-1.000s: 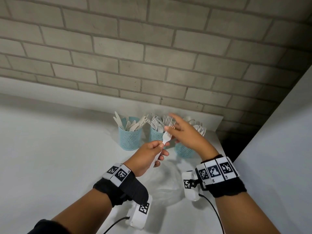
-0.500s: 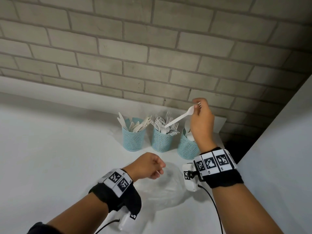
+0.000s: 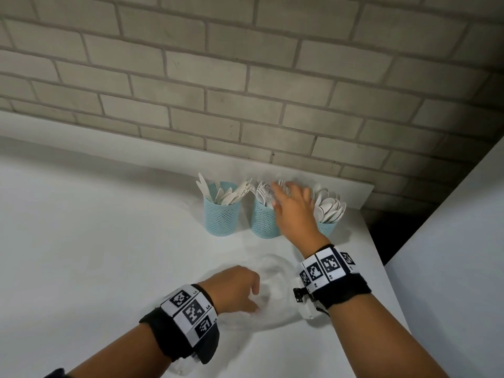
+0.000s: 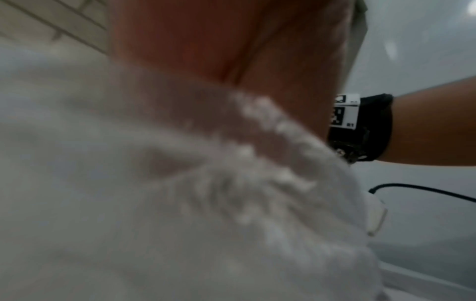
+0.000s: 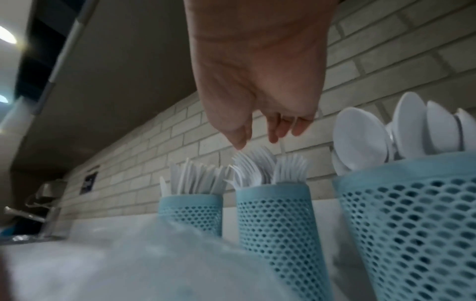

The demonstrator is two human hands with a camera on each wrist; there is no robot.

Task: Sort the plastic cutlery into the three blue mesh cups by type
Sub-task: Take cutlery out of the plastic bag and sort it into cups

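Note:
Three blue mesh cups stand in a row by the brick wall. The left cup (image 3: 222,215) (image 5: 192,211) holds white knives (image 5: 193,179). Forks (image 5: 260,169) fill the middle cup (image 3: 261,222) (image 5: 278,220), and spoons (image 3: 328,207) (image 5: 412,130) fill the right cup (image 3: 327,229) (image 5: 412,224). My right hand (image 3: 282,188) (image 5: 257,142) hovers just above the forks, fingers loose and holding nothing. My left hand (image 3: 240,289) lies nearer me with fingers curled into a clear plastic bag (image 3: 276,290) (image 4: 180,203); the bag hides its fingertips.
The white counter (image 3: 95,241) ends at a dark gap on the right (image 3: 381,236), beside a white panel (image 3: 450,268). A faucet (image 5: 31,213) shows far left in the right wrist view. The brick wall rises right behind the cups.
My right hand took a fork from my left hand, lifted it over the cups, then came down over the middle cup and let it go. My left hand dropped onto the bag.

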